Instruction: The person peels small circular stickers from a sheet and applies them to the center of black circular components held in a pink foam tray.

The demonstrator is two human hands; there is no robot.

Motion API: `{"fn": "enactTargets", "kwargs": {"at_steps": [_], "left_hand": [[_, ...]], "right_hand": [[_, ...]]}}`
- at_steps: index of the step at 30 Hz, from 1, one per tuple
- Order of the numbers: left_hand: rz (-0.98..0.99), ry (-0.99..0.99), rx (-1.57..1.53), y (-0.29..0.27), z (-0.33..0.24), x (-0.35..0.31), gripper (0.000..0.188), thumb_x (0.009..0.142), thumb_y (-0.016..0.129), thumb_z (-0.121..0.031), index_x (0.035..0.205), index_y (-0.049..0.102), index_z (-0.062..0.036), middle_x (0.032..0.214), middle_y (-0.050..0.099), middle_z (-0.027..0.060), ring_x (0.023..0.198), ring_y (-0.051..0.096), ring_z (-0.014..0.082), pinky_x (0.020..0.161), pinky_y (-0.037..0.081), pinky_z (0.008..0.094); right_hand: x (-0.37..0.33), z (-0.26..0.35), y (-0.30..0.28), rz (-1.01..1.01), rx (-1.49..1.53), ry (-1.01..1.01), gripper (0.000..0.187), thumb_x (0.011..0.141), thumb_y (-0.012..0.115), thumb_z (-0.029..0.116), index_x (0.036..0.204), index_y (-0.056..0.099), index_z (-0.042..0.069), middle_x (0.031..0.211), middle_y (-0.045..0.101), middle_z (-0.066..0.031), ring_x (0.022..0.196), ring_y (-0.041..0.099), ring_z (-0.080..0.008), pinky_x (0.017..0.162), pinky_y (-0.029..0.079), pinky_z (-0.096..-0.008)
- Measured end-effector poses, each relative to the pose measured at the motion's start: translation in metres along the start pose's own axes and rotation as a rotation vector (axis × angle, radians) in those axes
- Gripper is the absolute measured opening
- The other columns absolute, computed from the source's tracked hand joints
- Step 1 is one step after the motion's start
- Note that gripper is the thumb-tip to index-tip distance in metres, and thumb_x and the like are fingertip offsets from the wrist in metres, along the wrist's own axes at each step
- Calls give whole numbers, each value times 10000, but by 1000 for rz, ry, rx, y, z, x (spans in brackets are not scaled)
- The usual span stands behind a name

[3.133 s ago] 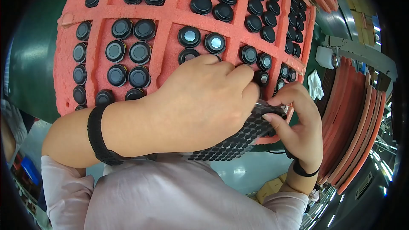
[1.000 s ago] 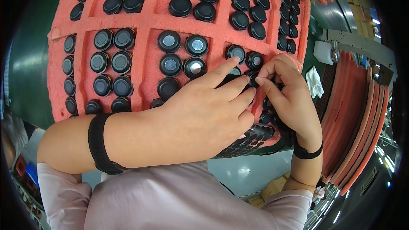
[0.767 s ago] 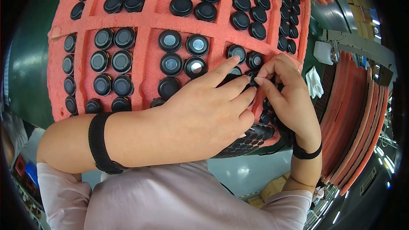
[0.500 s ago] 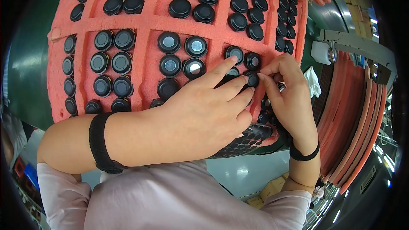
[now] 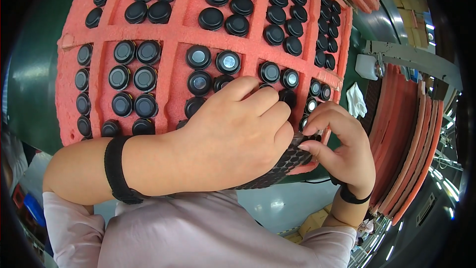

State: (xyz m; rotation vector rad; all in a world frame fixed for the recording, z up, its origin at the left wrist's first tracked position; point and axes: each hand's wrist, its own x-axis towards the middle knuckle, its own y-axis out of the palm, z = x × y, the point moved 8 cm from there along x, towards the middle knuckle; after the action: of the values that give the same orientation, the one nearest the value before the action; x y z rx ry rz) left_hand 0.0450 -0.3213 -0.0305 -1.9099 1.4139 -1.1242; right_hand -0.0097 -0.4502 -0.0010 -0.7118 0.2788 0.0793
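Small round black speaker-like parts sit in pairs in the compartments of a pink foam tray. Several have a shiny silver disc in the centre. My left hand is curled over the near compartments, its fingertips hidden. From beneath it sticks out a bent sheet of round black stickers, which it seems to hold. At the sheet's far right end is my right hand, thumb and forefinger bent together in a loose pinch. Whatever lies between those fingertips is too small to make out.
The tray rests on a green table. At right are a white bottle, a crumpled white cloth and a stack of pink foam sheets. A grey metal bar crosses above the stack.
My left fingers have curled in from lying stretched over the parts. My right hand has moved nearer to me, from the parts to the sticker sheet's end. More of the sheet shows.
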Motion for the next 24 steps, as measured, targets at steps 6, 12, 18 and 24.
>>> {"fn": "enactTargets", "kwargs": {"at_steps": [6, 12, 18, 24], "left_hand": [[-14, -21, 12, -1, 4, 0, 257, 781, 767, -245, 934, 665, -66, 970, 606, 58, 970, 573, 250, 909, 439, 408], [-15, -68, -19, -2, 10, 0, 242, 799, 772, -247, 914, 668, -62, 972, 612, 63, 976, 577, 252, 900, 433, 413], [-16, -180, -97, -3, 21, 1, 239, 803, 775, -254, 895, 678, -56, 1009, 630, 76, 1011, 585, 258, 916, 431, 433], [-12, -10, -80, 4, 11, 8, 264, 800, 785, -279, 912, 694, -59, 1147, 662, 95, 1158, 586, 276, 1062, 403, 510]], "right_hand": [[0, 6, 2, -95, -149, -98, 256, 724, 820, -20, 896, 634, 12, 880, 647, -119, 806, 637, -316, 721, 512, -397], [-1, 10, 0, -175, -253, -194, 263, 710, 826, -15, 885, 635, 27, 884, 633, -111, 819, 630, -298, 709, 499, -380], [9, 5, -18, -132, -132, -292, 262, 723, 838, 0, 889, 639, 37, 914, 609, -63, 841, 598, -236, 714, 480, -344], [39, -24, -20, -138, -13, -26, 145, 882, 750, 22, 937, 616, 21, 925, 543, -6, 805, 508, -114, 750, 420, -252]]}}
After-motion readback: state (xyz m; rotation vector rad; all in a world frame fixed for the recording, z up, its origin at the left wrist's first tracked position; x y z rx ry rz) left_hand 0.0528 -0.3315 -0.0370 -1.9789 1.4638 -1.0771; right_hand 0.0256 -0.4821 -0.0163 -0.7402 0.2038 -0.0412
